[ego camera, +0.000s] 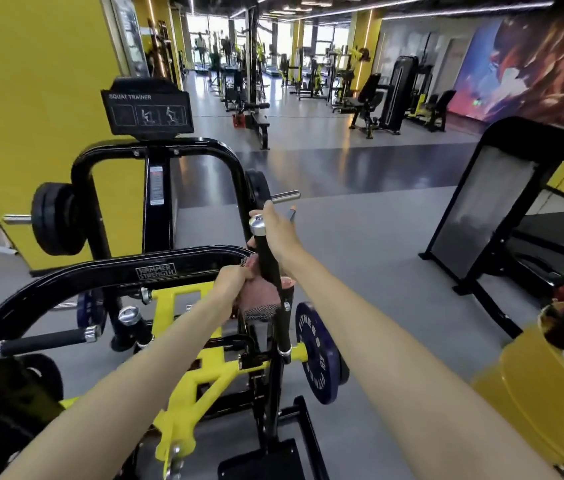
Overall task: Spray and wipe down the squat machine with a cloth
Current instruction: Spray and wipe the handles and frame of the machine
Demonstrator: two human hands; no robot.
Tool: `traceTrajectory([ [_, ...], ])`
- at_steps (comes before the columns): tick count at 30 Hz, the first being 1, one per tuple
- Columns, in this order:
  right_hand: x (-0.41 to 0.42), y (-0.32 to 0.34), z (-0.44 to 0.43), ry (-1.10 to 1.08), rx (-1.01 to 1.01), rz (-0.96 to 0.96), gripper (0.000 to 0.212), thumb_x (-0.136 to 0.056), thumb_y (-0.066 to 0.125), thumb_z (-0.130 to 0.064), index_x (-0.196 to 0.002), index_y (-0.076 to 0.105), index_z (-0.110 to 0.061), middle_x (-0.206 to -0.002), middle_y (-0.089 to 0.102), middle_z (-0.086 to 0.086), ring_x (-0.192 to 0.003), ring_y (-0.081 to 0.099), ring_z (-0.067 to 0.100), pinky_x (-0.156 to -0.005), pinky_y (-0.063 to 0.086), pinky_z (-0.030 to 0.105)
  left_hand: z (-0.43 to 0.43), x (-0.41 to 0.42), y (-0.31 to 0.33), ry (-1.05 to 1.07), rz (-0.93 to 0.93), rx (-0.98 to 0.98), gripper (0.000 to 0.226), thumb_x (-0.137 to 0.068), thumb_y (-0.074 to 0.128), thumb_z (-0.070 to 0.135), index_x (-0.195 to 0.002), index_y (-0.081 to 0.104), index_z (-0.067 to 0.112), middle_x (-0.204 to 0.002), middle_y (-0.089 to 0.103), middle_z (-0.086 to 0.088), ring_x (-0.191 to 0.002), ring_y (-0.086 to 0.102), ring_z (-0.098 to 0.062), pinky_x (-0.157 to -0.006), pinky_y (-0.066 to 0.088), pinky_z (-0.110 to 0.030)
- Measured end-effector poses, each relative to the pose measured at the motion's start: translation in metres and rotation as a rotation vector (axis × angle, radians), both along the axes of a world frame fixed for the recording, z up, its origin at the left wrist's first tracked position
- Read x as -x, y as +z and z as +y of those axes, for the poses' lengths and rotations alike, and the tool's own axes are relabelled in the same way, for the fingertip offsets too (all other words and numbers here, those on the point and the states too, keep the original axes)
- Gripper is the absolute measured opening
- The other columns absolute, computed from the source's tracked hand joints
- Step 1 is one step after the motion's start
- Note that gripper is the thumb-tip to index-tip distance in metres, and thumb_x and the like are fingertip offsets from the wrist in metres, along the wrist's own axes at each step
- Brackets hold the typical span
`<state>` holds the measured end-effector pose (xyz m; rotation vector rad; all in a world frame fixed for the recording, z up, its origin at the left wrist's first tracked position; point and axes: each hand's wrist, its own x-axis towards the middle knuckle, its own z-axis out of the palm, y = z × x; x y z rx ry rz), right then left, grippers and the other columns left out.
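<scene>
Cloth (259, 301), gripped by the left hand (232, 279), wraps the upright handle (282, 325) (chrome cap uppermost); right hand (278, 232) clasps its top.

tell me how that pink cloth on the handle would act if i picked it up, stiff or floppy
Probably floppy: the pink cloth folds round the black handle and bunches under the left hand. Likely light too: its lower edge hangs loose. Its grey mesh-like border looks textured, so it probably won't slide easily.
</scene>
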<state>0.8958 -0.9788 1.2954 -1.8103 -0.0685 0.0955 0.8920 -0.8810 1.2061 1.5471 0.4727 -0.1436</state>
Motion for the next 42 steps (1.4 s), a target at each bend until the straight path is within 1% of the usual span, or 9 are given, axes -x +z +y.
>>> traceTrajectory([
  [3,-0.003,-0.003,0.002,-0.032,0.05,0.067,0.072,-0.093,0.011,-0.067,-0.141,0.045,-0.026,-0.156,0.024,0.005,-0.145,0.018,0.027,-0.117,0.012,0.048,0.009,0.006,0.044,-0.042,-0.112,-0.039,0.013,-0.086,0.06,0.01,-0.074,0.061,0.008,-0.071,0.064,-0.008,-0.07,0.06,-0.025,-0.066,0.043,-0.03],
  [7,-0.055,-0.051,-0.003,-0.024,-0.209,0.151,0.129,-0.038,0.013,-0.106,-0.141,0.043,-0.035,-0.158,0.021,-0.002,-0.147,0.014,0.023,-0.117,0.009,0.053,0.014,0.01,0.071,-0.033,-0.205,-0.312,0.018,-0.093,0.057,0.018,-0.076,0.059,0.012,-0.074,0.061,-0.007,-0.071,0.057,-0.024,-0.056,0.04,-0.028],
  [13,-0.023,-0.016,-0.017,-0.086,-0.361,0.207,0.092,-0.081,0.004,-0.079,-0.15,0.027,-0.023,-0.143,0.048,0.01,-0.125,0.052,0.029,-0.086,0.043,0.031,-0.007,0.01,0.103,-0.114,-0.557,-0.248,0.025,-0.097,0.043,0.013,-0.106,0.065,0.021,-0.095,0.065,0.011,-0.087,0.06,-0.005,-0.076,0.051,-0.023],
  [18,-0.03,-0.023,-0.028,-0.052,-0.45,0.263,0.101,-0.085,0.006,-0.078,-0.127,0.055,0.0,-0.129,0.057,0.024,-0.12,0.054,0.038,-0.105,0.038,0.044,-0.019,0.008,0.083,-0.348,-0.952,-1.251,0.02,-0.08,0.039,0.016,-0.082,0.057,0.01,-0.092,0.063,-0.006,-0.095,0.056,-0.027,-0.08,0.038,-0.037],
  [22,-0.035,-0.034,-0.042,0.007,-0.505,0.336,0.083,-0.089,0.007,-0.073,-0.102,0.07,-0.02,-0.098,0.071,0.005,-0.08,0.066,0.017,-0.067,0.051,0.028,-0.02,0.013,0.061,-0.389,-1.212,-1.564,0.033,-0.076,0.041,0.018,-0.091,0.066,0.002,-0.107,0.065,-0.013,-0.113,0.055,-0.034,-0.097,0.034,-0.044],
  [25,-0.041,-0.038,-0.043,0.067,-0.517,0.347,0.077,-0.092,0.01,-0.07,-0.098,0.069,-0.021,-0.081,0.069,0.002,-0.059,0.062,0.014,-0.045,0.046,0.019,-0.01,0.012,0.052,-0.336,-1.274,-1.519,0.032,-0.077,0.049,0.01,-0.102,0.067,0.001,-0.118,0.063,-0.012,-0.121,0.051,-0.034,-0.104,0.033,-0.046],
  [31,-0.059,-0.044,-0.047,0.223,-0.518,0.416,0.079,-0.094,0.015,-0.067,-0.134,0.051,-0.01,-0.066,0.068,0.0,-0.047,0.051,0.012,-0.041,0.043,0.021,-0.015,0.025,0.022,-0.05,-1.359,-1.045,0.035,-0.081,0.047,-0.01,-0.112,0.064,-0.007,-0.129,0.057,-0.02,-0.131,0.042,-0.036,-0.11,0.035,-0.045],
  [38,-0.068,-0.044,-0.052,0.39,-0.486,0.449,0.072,-0.095,0.03,-0.063,-0.14,0.044,-0.01,-0.089,0.071,0.008,-0.069,0.068,0.017,-0.06,0.055,0.026,-0.051,0.037,0.005,0.22,-1.117,-0.757,0.043,-0.092,0.037,-0.009,-0.131,0.051,0.002,-0.143,0.042,-0.007,-0.138,0.035,-0.018,-0.116,0.027,-0.031],
  [42,-0.072,-0.048,-0.055,0.434,-0.564,0.476,0.063,-0.097,0.038,-0.054,-0.14,0.044,-0.009,-0.1,0.067,0.014,-0.08,0.068,0.021,-0.067,0.055,0.027,-0.068,0.052,0.003,0.387,-0.738,-0.341,0.051,-0.094,0.037,-0.011,-0.132,0.046,0.02,-0.123,0.058,-0.005,-0.11,0.057,-0.009,-0.093,0.049,-0.026],
])
